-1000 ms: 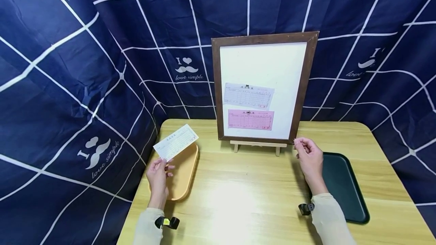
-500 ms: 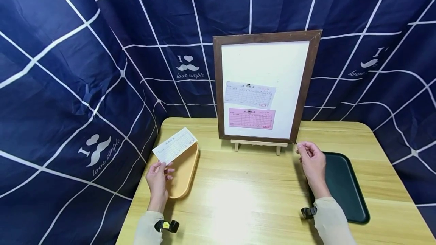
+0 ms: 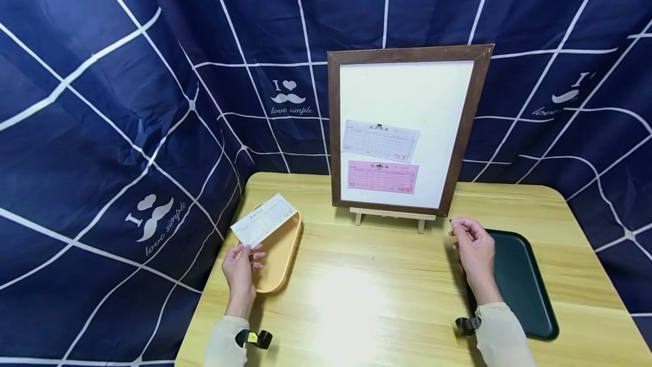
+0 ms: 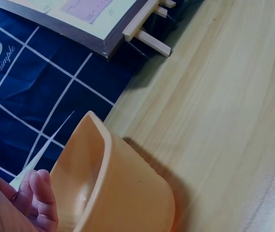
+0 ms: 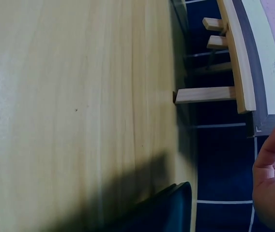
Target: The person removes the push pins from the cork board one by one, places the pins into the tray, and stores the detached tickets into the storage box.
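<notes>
My left hand (image 3: 239,271) pinches a white receipt slip (image 3: 264,221) by its lower edge, above the orange bin (image 3: 282,265). In the left wrist view the slip (image 4: 37,159) appears nearly edge-on beside the fingers. My right hand (image 3: 477,248) has thumb and forefinger together, pinching a small dark object (image 3: 450,221) too tiny to identify. This hand is just right of and below the framed whiteboard (image 3: 402,92), over the dark tray's left edge. On the board hang a bluish-white slip (image 3: 382,143) and a pink slip (image 3: 382,180), each with a small black fastener at its top.
A small wooden easel (image 3: 392,214) supports the board at the table's back. The dark green tray (image 3: 524,282) lies on the right of the wooden table (image 3: 346,259). A blue gridded curtain (image 3: 270,27) closes off the back and sides.
My right hand has drawn slightly down and away from the board's lower right corner. The left hand still holds the slip, now a little lower over the bin. The head view has shifted slightly.
</notes>
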Available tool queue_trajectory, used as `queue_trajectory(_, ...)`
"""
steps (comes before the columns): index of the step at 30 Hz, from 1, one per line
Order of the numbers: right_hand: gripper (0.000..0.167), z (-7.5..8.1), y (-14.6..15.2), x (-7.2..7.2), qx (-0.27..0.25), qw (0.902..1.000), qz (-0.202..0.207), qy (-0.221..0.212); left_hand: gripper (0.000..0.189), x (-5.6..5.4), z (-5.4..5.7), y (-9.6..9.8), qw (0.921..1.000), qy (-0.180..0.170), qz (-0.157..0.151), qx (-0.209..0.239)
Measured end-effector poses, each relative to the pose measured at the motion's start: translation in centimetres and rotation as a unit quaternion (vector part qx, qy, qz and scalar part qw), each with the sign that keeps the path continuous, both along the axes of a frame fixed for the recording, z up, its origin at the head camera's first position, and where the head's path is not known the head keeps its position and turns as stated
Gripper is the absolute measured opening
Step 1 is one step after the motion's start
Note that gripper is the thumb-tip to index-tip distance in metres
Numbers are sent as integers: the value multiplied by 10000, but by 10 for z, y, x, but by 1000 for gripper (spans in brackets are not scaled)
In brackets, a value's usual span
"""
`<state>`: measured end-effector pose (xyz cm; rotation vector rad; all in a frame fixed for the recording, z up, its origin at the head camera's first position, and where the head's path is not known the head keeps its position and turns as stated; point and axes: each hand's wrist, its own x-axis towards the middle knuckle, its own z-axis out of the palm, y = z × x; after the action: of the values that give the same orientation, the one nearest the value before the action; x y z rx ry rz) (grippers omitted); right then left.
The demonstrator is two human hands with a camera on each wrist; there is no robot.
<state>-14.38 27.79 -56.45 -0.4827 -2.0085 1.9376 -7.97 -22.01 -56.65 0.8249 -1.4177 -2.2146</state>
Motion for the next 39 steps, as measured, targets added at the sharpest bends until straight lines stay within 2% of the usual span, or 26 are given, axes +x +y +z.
queue_trajectory(6,6,-3,4,5,-153,9997,-23,-199,8,2,-1,3,9999,-120,24,-71)
queue_trajectory(10,7,-13,9,7,-141,9995,24,-277,10,6,-3,4,9998,-34,107,-163)
queue_trajectory(15,13,-23,17,14,-201,9990,-115,-382,15,9,-5,7,9999,-20,70,-152)
queue_trajectory(25,12,-28,22,9,217,9980,-91,-581,19,6,-3,6,10000,-51,16,-75)
queue_trajectory(30,6,-29,28,9,485,9957,-75,-787,17,7,-1,7,9996,-217,9,-194)
queue_trajectory(35,23,-31,38,15,702,9929,52,-958,17,7,-1,7,9982,-449,-170,-349)
queue_trajectory(39,24,-33,44,19,798,9906,78,-1107,17,4,1,7,9963,-641,-303,-489)
